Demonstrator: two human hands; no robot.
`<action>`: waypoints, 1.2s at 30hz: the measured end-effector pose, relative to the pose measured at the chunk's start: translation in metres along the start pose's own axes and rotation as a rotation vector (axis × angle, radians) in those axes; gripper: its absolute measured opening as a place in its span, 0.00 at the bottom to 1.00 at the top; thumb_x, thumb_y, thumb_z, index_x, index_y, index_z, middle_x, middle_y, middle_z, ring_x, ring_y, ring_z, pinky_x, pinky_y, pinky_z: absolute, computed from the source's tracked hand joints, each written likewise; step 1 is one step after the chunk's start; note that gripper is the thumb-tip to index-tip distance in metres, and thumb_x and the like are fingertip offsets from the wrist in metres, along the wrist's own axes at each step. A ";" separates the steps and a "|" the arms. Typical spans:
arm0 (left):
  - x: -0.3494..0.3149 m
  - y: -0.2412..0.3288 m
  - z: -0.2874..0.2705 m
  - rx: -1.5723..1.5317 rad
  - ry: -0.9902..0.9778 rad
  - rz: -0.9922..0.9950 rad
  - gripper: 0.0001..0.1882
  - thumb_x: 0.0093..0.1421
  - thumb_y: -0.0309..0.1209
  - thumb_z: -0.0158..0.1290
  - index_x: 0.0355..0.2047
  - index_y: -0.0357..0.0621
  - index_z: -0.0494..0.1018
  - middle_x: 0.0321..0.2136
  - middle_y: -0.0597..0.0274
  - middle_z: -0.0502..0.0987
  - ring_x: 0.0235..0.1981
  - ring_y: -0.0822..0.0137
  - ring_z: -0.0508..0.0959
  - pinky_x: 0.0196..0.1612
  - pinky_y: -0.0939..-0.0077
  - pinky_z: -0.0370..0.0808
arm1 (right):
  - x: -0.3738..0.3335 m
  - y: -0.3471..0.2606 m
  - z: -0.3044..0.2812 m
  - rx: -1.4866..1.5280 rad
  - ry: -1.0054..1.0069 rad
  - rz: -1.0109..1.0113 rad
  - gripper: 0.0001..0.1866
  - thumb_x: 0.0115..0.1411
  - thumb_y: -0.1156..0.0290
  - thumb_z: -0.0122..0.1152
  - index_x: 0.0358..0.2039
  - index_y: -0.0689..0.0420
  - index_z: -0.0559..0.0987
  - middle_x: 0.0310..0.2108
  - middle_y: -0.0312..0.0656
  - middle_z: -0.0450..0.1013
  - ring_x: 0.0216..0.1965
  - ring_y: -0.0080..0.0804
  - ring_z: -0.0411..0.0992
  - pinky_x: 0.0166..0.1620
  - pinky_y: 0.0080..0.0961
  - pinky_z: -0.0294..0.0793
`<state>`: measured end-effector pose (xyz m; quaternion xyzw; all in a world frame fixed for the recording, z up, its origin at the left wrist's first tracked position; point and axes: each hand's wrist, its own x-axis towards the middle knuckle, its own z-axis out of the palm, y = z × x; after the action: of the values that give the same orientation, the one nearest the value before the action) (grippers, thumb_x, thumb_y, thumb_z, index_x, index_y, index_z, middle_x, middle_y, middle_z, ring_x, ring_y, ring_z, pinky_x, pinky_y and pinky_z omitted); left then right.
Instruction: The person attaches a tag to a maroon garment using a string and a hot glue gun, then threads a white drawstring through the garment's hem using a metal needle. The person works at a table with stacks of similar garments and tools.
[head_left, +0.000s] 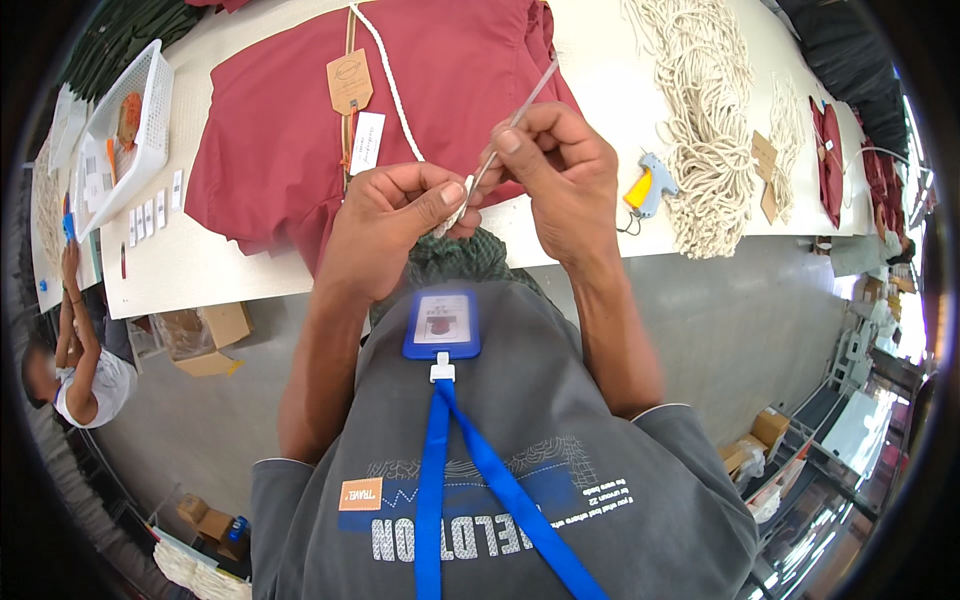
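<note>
Over the front edge of the table, my left hand (390,220) pinches the end of a white cord (392,85) between thumb and fingers. My right hand (565,185) grips a thin, greyish rod (535,93), tilted with its upper end to the right. Its lower end meets the cord at my left fingertips; whether it passes through the cord I cannot tell. Behind both hands lies a folded dark-red fabric item (265,130), over which the cord runs. A brown card tag (349,82) and a white tag (367,143) rest on it.
On the white table (590,60) to the right are a grey-and-yellow tagging gun (652,187) and a heap of white cords (705,130). A white plastic basket (155,110) stands at the left, near several small labels (161,208). Another person (90,375) works at far left.
</note>
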<state>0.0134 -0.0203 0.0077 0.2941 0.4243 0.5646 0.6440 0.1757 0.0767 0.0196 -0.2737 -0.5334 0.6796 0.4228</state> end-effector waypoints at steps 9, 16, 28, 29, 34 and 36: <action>-0.001 0.008 -0.008 -0.103 -0.060 -0.037 0.12 0.71 0.30 0.48 0.43 0.32 0.74 0.35 0.59 0.78 0.34 0.69 0.79 0.40 0.72 0.77 | 0.002 -0.014 -0.013 0.135 -0.040 0.011 0.06 0.67 0.74 0.62 0.37 0.64 0.77 0.29 0.43 0.79 0.27 0.26 0.79 0.32 0.23 0.83; -0.001 0.005 -0.004 -0.097 -0.038 0.011 0.13 0.73 0.32 0.47 0.43 0.33 0.74 0.34 0.60 0.77 0.33 0.70 0.77 0.39 0.72 0.77 | -0.002 -0.012 0.002 0.091 0.030 0.005 0.07 0.67 0.72 0.63 0.37 0.64 0.78 0.29 0.42 0.79 0.27 0.25 0.79 0.32 0.21 0.82; -0.003 0.006 0.008 -0.029 0.011 -0.005 0.15 0.74 0.34 0.48 0.44 0.30 0.75 0.33 0.59 0.78 0.32 0.70 0.78 0.38 0.74 0.76 | 0.002 -0.011 0.004 0.077 0.060 0.017 0.07 0.67 0.72 0.63 0.36 0.64 0.78 0.29 0.42 0.79 0.29 0.23 0.79 0.32 0.20 0.81; -0.003 0.007 0.008 -0.024 0.008 -0.007 0.15 0.74 0.34 0.48 0.44 0.31 0.75 0.33 0.59 0.78 0.32 0.70 0.78 0.38 0.74 0.76 | 0.003 -0.010 0.004 0.087 0.058 0.021 0.07 0.67 0.72 0.63 0.36 0.64 0.78 0.29 0.42 0.79 0.29 0.23 0.79 0.32 0.20 0.81; -0.003 0.007 0.010 -0.005 0.018 -0.012 0.15 0.74 0.34 0.48 0.43 0.31 0.75 0.31 0.59 0.78 0.31 0.71 0.78 0.37 0.75 0.75 | 0.003 -0.009 0.004 0.090 0.056 0.040 0.07 0.66 0.72 0.64 0.36 0.64 0.78 0.29 0.42 0.79 0.29 0.23 0.78 0.32 0.20 0.80; -0.004 0.007 0.011 -0.015 0.024 -0.010 0.15 0.74 0.35 0.48 0.42 0.31 0.76 0.31 0.60 0.79 0.31 0.71 0.78 0.37 0.76 0.75 | 0.003 -0.009 0.004 0.079 0.054 0.047 0.08 0.66 0.72 0.64 0.36 0.64 0.78 0.29 0.42 0.79 0.28 0.23 0.78 0.32 0.19 0.80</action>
<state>0.0195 -0.0217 0.0194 0.2805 0.4294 0.5680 0.6437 0.1739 0.0782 0.0297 -0.2875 -0.4877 0.7023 0.4316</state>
